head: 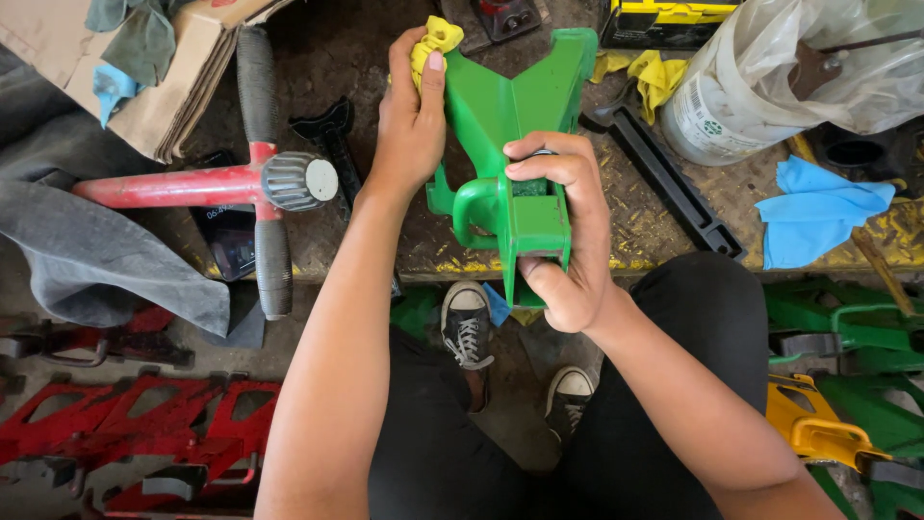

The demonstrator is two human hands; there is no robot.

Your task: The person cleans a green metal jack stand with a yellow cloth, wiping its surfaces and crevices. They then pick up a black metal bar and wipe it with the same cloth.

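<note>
A green metal jack stand lies tipped over the edge of a worn workbench, its base pointing away from me. My right hand grips its narrow near end, thumb across the top. My left hand presses a crumpled yellow cloth against the stand's upper left side.
A red T-shaped handle with black grips lies on the bench at left, beside folded cardboard and grey fabric. A plastic-lined white bucket and blue cloth sit at right. Red stands and green stands crowd the floor.
</note>
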